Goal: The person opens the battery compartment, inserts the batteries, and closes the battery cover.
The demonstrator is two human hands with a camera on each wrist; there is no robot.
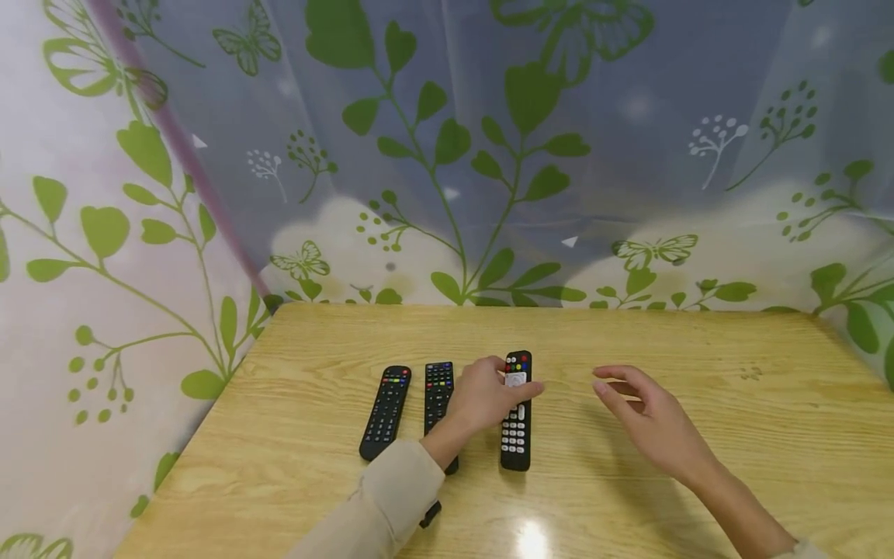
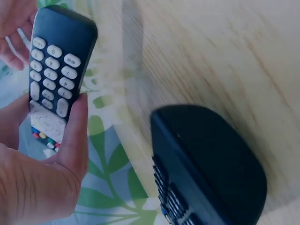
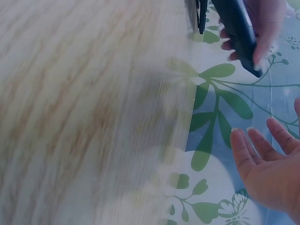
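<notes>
My left hand (image 1: 482,396) grips a black remote control (image 1: 515,450) with white buttons by its sides, thumb along one edge. In the left wrist view, that remote control (image 2: 56,28) is pinched between thumb and fingers near its coloured buttons. Off to the right, my right hand (image 1: 656,423) hovers with loosely bent fingers and holds nothing; the right wrist view shows the hand (image 3: 269,176) apart from the remote. A second remote control (image 1: 438,380), black with dark keys, lies partly hidden under the left forearm. Left of it lies a third black remote control (image 1: 382,415).
The wooden table (image 1: 754,435) carries the remotes. Behind it hangs a curtain (image 1: 447,233) printed with leaves and butterflies, which also runs down the left side. A small black piece (image 1: 431,514) shows beside the left sleeve.
</notes>
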